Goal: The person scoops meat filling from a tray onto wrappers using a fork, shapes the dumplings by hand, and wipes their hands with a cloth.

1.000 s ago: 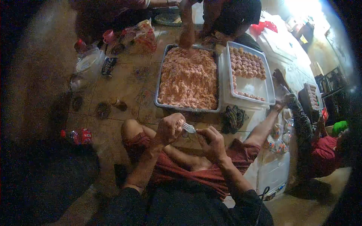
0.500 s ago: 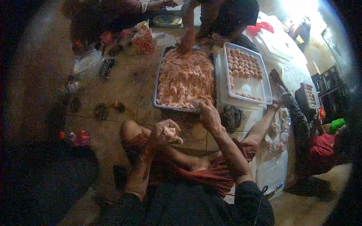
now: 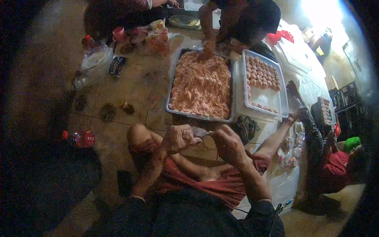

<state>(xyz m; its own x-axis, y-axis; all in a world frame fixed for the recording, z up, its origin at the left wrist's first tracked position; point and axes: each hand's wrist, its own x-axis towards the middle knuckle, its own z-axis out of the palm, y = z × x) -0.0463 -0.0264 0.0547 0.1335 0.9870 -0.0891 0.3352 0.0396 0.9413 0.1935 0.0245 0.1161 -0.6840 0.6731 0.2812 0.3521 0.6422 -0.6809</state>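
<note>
My left hand (image 3: 179, 139) is closed in front of the tray, fingers curled inward with pale smears on them; what lies inside its grip is hidden. Facing it, my right hand (image 3: 229, 147) pinches the thin end of a small greyish-white, spoon-like thing (image 3: 200, 132). That thing's wider part reaches to my left hand's fingers; its exact kind is blurred. Just beyond both hands stands a dark-rimmed tray (image 3: 197, 117), full of pinkish minced-meat mixture (image 3: 201, 87). Right of it, a clear plastic container (image 3: 262, 94) holds rows of meatballs (image 3: 262, 73).
Across the tray a co-worker's hand (image 3: 209, 47) touches the mixture. A crumpled dark cloth (image 3: 248, 129) lies by my right wrist. A red-labelled bottle (image 3: 81, 139) lies at left. Plastic bags (image 3: 94, 61) and a dark packet (image 3: 117, 66) are farther off. Another person (image 3: 335, 168) sits at right.
My right hand has moved from the tray's near edge back to my left hand. The pale lump visible in my left palm is now hidden, and that hand has turned and closed.
</note>
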